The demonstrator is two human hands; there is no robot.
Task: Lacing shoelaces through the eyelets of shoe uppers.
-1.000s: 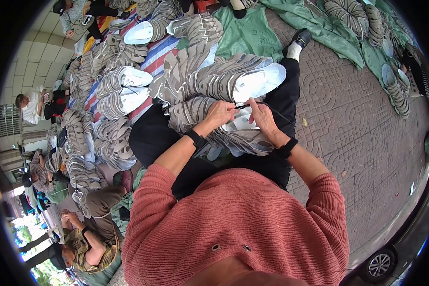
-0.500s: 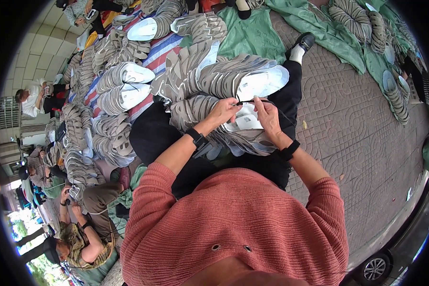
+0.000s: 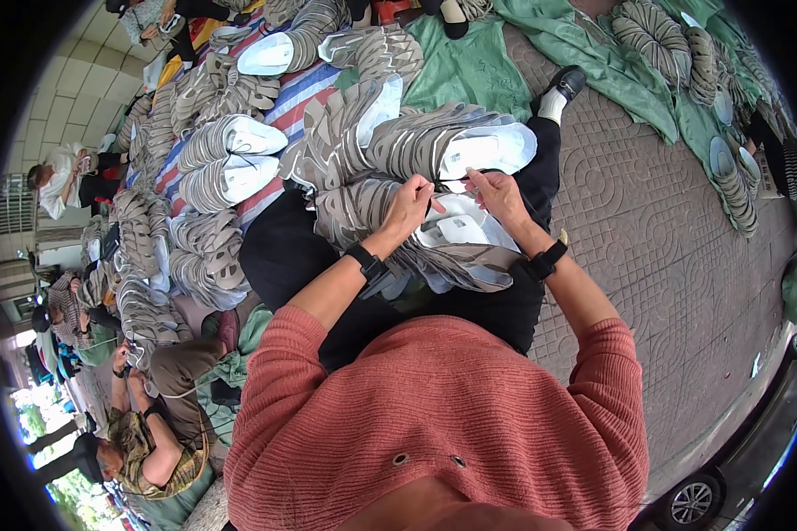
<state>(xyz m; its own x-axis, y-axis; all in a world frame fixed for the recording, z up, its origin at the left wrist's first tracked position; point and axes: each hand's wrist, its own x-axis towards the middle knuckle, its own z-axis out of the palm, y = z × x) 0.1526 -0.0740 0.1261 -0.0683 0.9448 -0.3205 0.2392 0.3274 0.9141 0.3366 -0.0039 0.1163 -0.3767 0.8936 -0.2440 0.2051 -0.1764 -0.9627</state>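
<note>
Two bundles of nested grey-brown shoe uppers lie between my legs, a far bundle (image 3: pixel 416 146) and a near bundle (image 3: pixel 350 211), their white-lined ends side by side. At the junction of those ends my two hands meet over a thin dark cord (image 3: pixel 444 183). My left hand (image 3: pixel 407 205) pinches it with fingers drawn together, wrist bent above the near bundle. My right hand (image 3: pixel 502 196), thumb and forefinger pressed together, grips the cord from the other side. The cord's loose ends are too fine to follow. Both wrists wear black bands.
More tied bundles of uppers (image 3: pixel 226 164) lie on a striped sheet (image 3: pixel 297 102) to the left. A green tarp (image 3: pixel 465 66) spreads ahead, with other bundles (image 3: pixel 651 40) at far right. Several people sit along the left, one in a camouflage top (image 3: pixel 150 451). A parked car (image 3: pixel 735 478) stands lower right.
My right hand has shifted slightly up and its fingers have turned inward; my left hand has drawn slightly left. The white end of the near bundle shows more between them.
</note>
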